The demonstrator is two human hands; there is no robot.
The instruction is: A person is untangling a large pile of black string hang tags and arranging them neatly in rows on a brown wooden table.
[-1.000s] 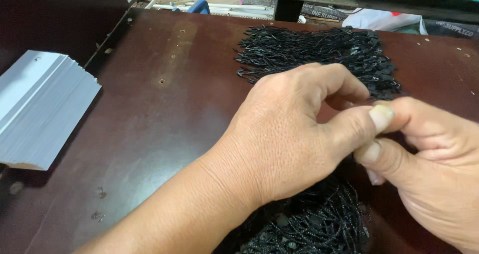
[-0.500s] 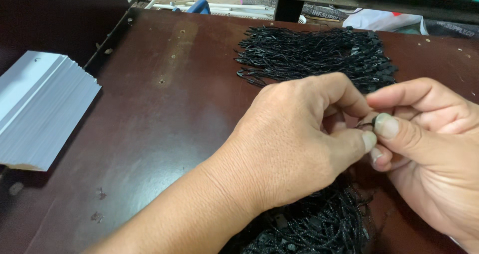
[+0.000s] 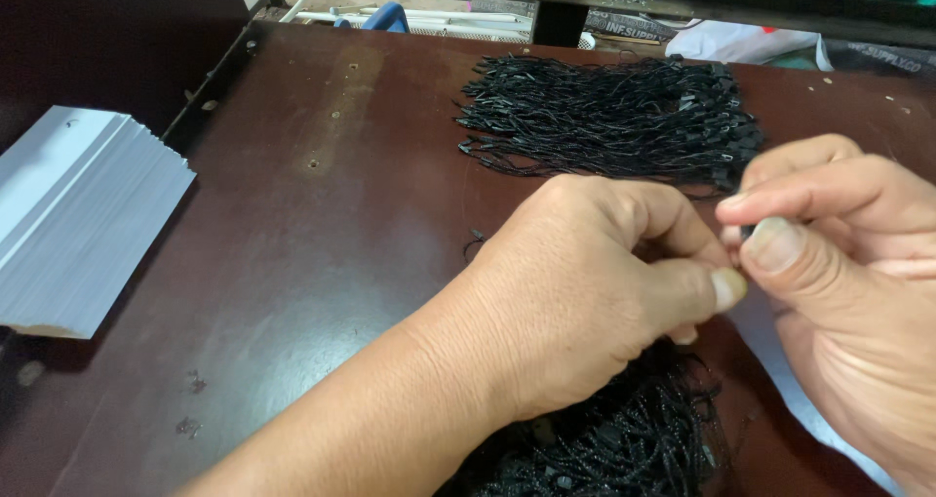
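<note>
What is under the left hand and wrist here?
A heap of black string loops lies on the brown table, showing below the left hand. How far it runs under the palm is hidden. The right hand pinches a small black piece against the left thumb.

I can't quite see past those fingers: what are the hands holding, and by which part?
The right hand pinches a small black piece at its fingertips, the left hand meeting it. Which part is gripped cannot be told.

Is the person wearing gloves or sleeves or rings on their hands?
No gloves: both the left hand and the right hand are bare. No sleeve shows on the left forearm, and no ring or watch is visible. The thumbnails are short and plain, without polish.
</note>
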